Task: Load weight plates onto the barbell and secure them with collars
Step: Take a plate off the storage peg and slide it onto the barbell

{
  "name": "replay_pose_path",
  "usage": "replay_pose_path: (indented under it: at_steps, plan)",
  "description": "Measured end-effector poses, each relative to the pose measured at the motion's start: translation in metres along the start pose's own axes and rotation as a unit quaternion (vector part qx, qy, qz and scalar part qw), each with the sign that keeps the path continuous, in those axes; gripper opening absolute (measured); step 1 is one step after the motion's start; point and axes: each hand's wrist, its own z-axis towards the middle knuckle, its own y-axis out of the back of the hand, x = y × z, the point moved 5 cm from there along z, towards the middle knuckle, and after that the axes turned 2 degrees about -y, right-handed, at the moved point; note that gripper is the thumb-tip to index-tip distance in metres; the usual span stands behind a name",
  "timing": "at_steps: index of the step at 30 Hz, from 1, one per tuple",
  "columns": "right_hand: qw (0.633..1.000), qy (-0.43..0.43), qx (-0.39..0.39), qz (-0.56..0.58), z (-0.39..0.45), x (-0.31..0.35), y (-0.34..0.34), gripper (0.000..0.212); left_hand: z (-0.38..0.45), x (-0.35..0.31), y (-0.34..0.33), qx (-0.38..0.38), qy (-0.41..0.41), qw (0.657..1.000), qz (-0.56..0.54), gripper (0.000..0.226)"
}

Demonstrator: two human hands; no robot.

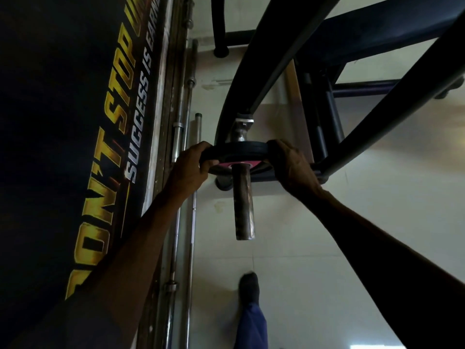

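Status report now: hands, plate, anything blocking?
Left hand, right hand grip plate rim. Plate on barbell sleeve. No collar seen. Nothing blocking.

My foot (249,285) stands on the pale tiled floor (314,235). Along my left, spare bars (192,197) lie on the floor beside the wall banner (75,122), running away from me. Ahead, the dark frame (327,170) of a bench rests its feet on the tiles, one round foot (222,185) just beyond the bars.
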Motion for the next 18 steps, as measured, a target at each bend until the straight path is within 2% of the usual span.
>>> replay_pose_path:
  at_steps: [9,12,15,18]
  plan:
    - [1.0,0.022,-0.021,-0.001,-0.11,0.002,-0.018,0.026,-0.114,-0.016,-0.026,-0.011,-0.005,1.0,-0.021,0.029]
    - [0.999,0.05,-0.013,0.015,-0.153,0.007,-0.016,0.036,-0.158,-0.029,-0.032,-0.035,0.019,0.999,-0.008,0.038]
    - [0.998,0.062,0.01,0.021,-0.196,0.008,-0.011,0.028,-0.203,-0.047,-0.042,-0.046,0.032,0.998,-0.002,0.027]
    - [0.997,0.07,0.005,0.037,-0.234,0.014,0.006,0.01,-0.244,-0.07,-0.045,-0.059,0.057,0.997,-0.01,0.028]
